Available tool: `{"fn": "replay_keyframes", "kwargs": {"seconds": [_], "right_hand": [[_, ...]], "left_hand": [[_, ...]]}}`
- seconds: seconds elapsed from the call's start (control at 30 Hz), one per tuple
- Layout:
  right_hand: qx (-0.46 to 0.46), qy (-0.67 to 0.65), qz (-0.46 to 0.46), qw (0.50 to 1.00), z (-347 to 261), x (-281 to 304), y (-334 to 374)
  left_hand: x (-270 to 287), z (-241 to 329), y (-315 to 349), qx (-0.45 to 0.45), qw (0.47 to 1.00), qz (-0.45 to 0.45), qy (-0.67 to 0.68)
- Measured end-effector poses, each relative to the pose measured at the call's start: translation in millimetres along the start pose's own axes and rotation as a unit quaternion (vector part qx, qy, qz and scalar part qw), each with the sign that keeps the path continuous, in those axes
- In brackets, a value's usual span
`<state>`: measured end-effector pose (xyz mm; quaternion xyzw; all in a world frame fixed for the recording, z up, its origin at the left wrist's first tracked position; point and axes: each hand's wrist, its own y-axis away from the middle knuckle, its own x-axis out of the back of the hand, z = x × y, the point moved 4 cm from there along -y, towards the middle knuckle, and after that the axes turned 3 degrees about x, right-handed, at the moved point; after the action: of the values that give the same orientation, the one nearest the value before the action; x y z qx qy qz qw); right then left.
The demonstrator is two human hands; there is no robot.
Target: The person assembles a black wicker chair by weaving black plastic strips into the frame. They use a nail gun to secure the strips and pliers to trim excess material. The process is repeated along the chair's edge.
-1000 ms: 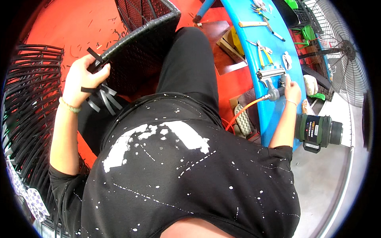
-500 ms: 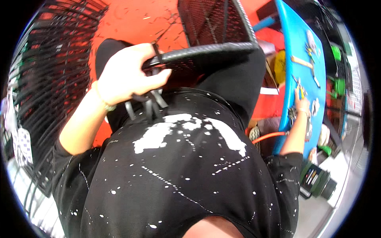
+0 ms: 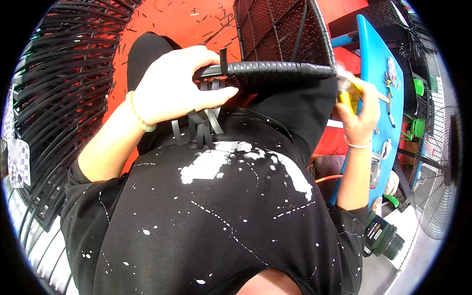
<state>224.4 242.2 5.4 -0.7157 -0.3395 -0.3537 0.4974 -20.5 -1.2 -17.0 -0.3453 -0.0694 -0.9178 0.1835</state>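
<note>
A black woven wicker piece (image 3: 282, 69) rests across my lap, its wrapped rim toward me. My left hand (image 3: 169, 88) grips the left end of that rim, fingers over the top and thumb below. Loose flat black strips (image 3: 202, 129) hang under this hand, and a short strip end (image 3: 223, 61) sticks up beside the fingertips. Near the rim's right corner, my right hand (image 3: 363, 113) is closed around yellow-handled pliers (image 3: 346, 102). Motion smears the tool's head, so I cannot tell whether its jaws touch the weave.
To the right stands a blue table (image 3: 369, 56) with hand tools (image 3: 390, 73) on it. Black curved slatted frames (image 3: 73, 64) fill the left side. Strip scraps litter the red floor (image 3: 182, 22). A fan (image 3: 440, 162) stands at far right, and an orange hose (image 3: 328, 178) runs below the table.
My right hand has lifted the pliers off the blue table and brought them left to the wicker piece's corner. My left hand keeps its hold on the rim.
</note>
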Motion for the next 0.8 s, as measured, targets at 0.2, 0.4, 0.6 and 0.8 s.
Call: {"fn": "replay_keyframes", "kwargs": {"seconds": [0.2,0.4,0.6,0.8], "right_hand": [[0.209,0.034,-0.083,0.974,-59,-34,-63],[0.231,0.012,-0.108,0.967,-64,-46,-74],[0.227,0.018,-0.107,0.968,-62,-46,-73],[0.255,0.018,-0.083,0.963,-64,-52,-79]], "left_hand": [[0,-4,0,-0.060,0.997,0.030,-0.037],[-2,-4,0,-0.068,0.996,0.045,-0.031],[-3,-2,-1,-0.070,0.996,0.049,-0.035],[-3,-4,-1,-0.064,0.997,0.045,-0.023]]}}
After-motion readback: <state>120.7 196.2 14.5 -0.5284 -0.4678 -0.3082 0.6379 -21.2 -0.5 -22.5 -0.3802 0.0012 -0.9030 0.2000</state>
